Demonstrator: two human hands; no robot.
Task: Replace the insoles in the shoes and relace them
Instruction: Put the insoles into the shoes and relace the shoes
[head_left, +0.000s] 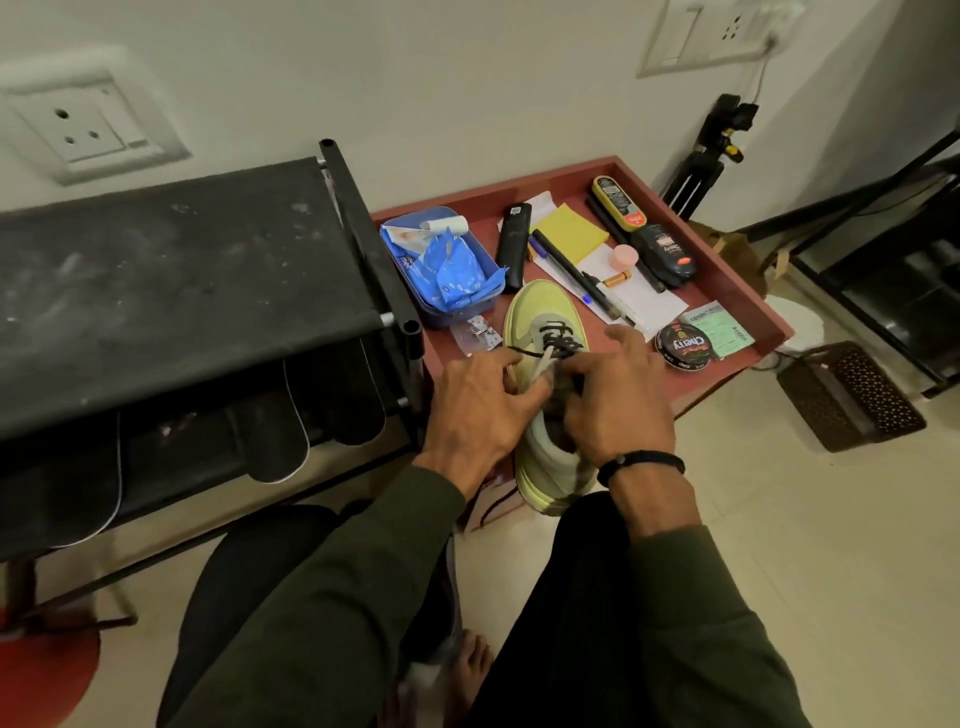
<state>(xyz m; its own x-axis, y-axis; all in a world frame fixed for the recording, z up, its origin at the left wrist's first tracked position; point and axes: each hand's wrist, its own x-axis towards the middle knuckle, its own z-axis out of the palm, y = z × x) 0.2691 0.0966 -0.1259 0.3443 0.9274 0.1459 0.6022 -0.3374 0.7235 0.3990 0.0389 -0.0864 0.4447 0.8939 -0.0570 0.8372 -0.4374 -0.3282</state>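
dark olive sleeves (363, 571), black wristband (641, 464)

shoe (545, 332): on the tray (727, 265), near edge, toe toward 12 o'clock
rack (171, 275): at 9 o'clock of tray
tin (683, 347): at 3 o'clock of shoe
box (441, 265): at 10 o'clock of shoe

left hand (480, 397), right hand (615, 397), lacing shoe (540, 312)

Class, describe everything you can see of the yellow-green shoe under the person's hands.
The shoe is a pale yellow-green sneaker with a thick, lighter sole and a dark lace through its upper eyelets. It lies on the red tray, toe toward the wall, heel overhanging toward the person. The left hand and right hand grip its lace area.
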